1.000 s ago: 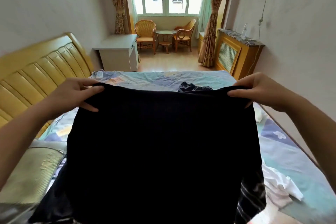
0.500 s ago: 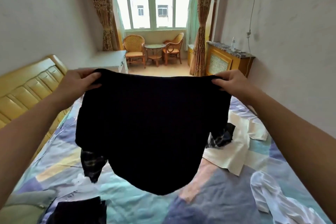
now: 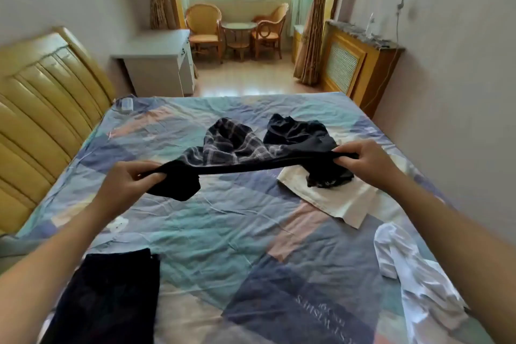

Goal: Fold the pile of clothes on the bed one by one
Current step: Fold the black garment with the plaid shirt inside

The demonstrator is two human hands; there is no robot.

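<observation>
Dark garment (image 3: 245, 166) stretched flat between the two hands above the bed (image 3: 212, 232)

The garment is gripped at one end by the left hand (image 3: 127, 186) and at the other by the right hand (image 3: 365, 163), with loose corners hanging below each. Just beyond the hands, a plaid piece (image 3: 229, 142) and a dark crumpled piece (image 3: 296, 128) are heaped. Under the right hand a cream cloth (image 3: 335, 198) is spread. A folded dark item (image 3: 109, 299) lies near the left forearm, a white shirt (image 3: 413, 282) beside the right forearm.
</observation>
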